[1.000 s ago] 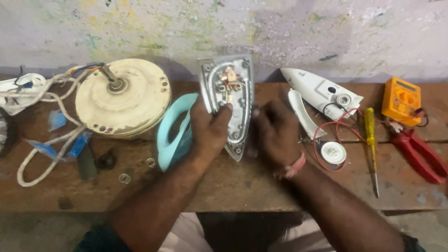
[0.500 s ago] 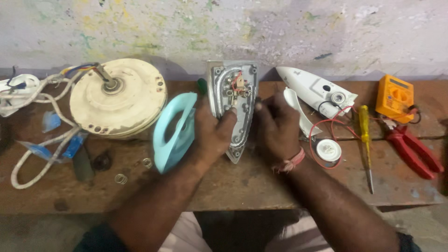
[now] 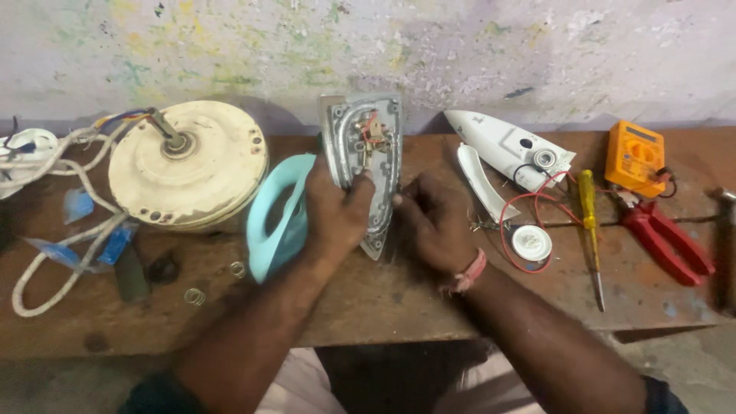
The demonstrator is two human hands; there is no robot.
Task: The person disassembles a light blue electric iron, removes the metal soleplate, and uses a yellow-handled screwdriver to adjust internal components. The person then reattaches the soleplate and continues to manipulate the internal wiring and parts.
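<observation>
A metal iron soleplate with exposed wiring stands tilted on the wooden bench, its point toward me. My left hand grips its left side, thumb on the inner face. My right hand rests against its right edge with fingers curled; a pink band circles that wrist. A light blue iron handle shell lies just left of my left hand.
A cream fan motor with white cord sits at left. Right of my hands lie a white iron cover, a white dial with red wire, a yellow screwdriver, red pliers and an orange multimeter.
The view has shifted slightly and the soleplate now stands a little more upright. Both hands stay on it in nearly the same grip.
</observation>
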